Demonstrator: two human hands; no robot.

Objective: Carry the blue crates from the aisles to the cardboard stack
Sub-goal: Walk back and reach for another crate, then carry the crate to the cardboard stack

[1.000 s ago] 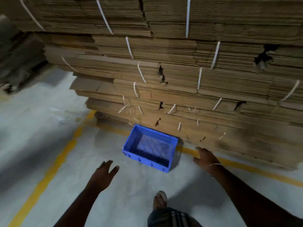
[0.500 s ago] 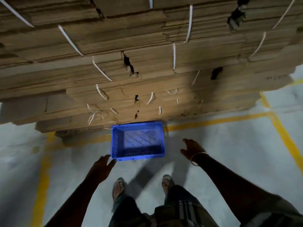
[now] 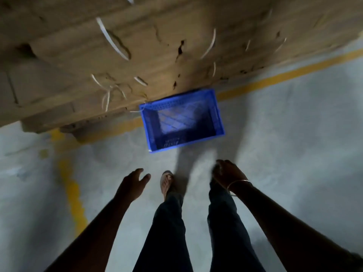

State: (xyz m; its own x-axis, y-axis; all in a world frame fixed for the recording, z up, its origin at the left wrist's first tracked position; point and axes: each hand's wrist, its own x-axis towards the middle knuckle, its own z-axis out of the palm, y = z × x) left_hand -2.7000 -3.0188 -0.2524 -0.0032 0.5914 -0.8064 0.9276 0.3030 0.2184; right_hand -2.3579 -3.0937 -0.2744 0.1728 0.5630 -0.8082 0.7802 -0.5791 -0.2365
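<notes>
Grey concrete floor [image 3: 294, 134] with a yellow line [image 3: 275, 77] is running under the cardboard stack [image 3: 98, 55]. One blue crate [image 3: 217, 112] is sitting empty on the floor, its far edge against the stack. Both hands, left hand [image 3: 131, 185] and right hand [image 3: 228, 171], are hanging apart from it, fingers relaxed, holding nothing.

Bare floor [image 3: 284, 154] between my hands and the blue crate [image 3: 181, 118] — my left hand [image 3: 131, 185] and right hand [image 3: 228, 174] both hang free of it. Crate's far rim is against the cardboard stack [image 3: 137, 46], so no room behind. Its near and right sides stand open; loose straps [image 3: 110, 95] hang just beside its left corner.
</notes>
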